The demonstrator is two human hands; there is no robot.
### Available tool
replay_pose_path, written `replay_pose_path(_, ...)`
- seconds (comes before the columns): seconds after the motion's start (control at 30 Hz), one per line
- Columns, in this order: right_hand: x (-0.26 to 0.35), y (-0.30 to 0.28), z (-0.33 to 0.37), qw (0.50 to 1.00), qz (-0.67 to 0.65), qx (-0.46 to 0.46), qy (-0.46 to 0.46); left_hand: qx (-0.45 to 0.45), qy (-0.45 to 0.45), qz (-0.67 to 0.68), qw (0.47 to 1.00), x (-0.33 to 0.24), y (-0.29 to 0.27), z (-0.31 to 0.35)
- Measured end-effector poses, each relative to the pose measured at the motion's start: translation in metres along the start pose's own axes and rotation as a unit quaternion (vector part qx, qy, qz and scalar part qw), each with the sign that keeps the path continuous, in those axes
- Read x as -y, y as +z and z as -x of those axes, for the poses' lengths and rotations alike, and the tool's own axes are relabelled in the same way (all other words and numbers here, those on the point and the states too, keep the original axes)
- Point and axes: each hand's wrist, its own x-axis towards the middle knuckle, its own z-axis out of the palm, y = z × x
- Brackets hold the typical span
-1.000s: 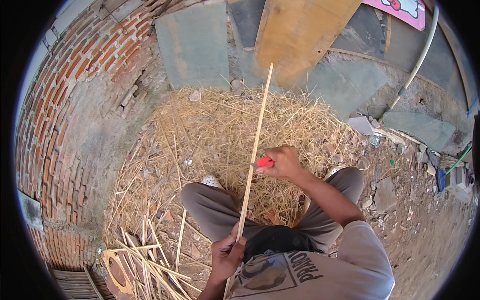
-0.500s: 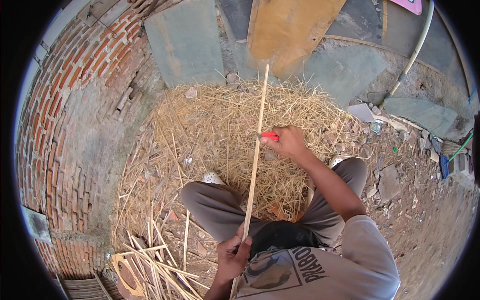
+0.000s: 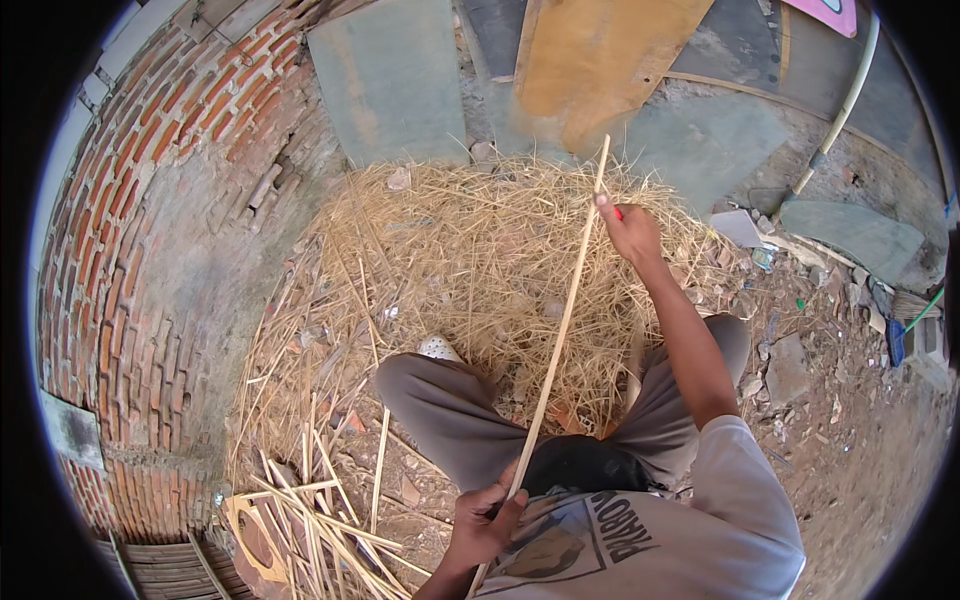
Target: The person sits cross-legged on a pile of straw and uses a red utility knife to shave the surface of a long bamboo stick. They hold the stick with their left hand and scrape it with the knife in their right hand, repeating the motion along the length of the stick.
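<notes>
Bamboo strip point(image 3: 556, 340), long, thin and pale, is held slanting from the near middle of the scene up toward the far right, over a heap of dry straw point(image 3: 470, 250) spread on the ground. Its near end is gripped in the clenched left hand point(image 3: 482, 520), close to the person's chest. Near its far end the right hand point(image 3: 630, 230) is closed around it with the arm stretched out, and a small red-handled tool point(image 3: 618, 212) is also held there, mostly hidden by the fingers. The person's bent legs in grey trousers point(image 3: 450, 410) are seen under the strip, with a white shoe point(image 3: 438, 348) showing at the edge of the straw.

At the near left, a loose pile of further split strips point(image 3: 320, 520) is seen on the ground. A curved brick wall point(image 3: 130, 230) runs along the left. At the far side, a grey-green flat board point(image 3: 390, 80) and a yellowish board point(image 3: 600, 60) are leaned side by side. At the far right corner, part of a pink sign point(image 3: 835, 12) is seen, its print too cropped to tell. A pale pipe point(image 3: 840, 110) lies slanting on the right, and a small flat white scrap point(image 3: 738, 226) lies among rubble just right of the straw.
</notes>
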Motion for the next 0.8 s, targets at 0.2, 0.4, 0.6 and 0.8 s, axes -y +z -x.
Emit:
replay_pose_path(0.2,0.062,0.026,0.13,0.912,0.063,0.092,-0.394,-0.073,0.014,0.062,0.995,0.002,-0.01,-0.013)
replay_pose_path(0.4,0.066,0.027,0.127,0.882,0.017,0.046,-0.468,-0.071,0.022,0.013,0.997,-0.004,-0.006,-0.019)
replay_pose_path(0.6,0.054,0.038,0.105,0.879,0.028,-0.032,-0.475,-0.073,0.019,0.002,0.997,-0.012,-0.004,-0.032)
replay_pose_path(0.8,0.038,0.051,0.082,0.945,0.037,-0.045,-0.323,-0.057,0.005,0.03,0.998,-0.01,0.002,-0.034)
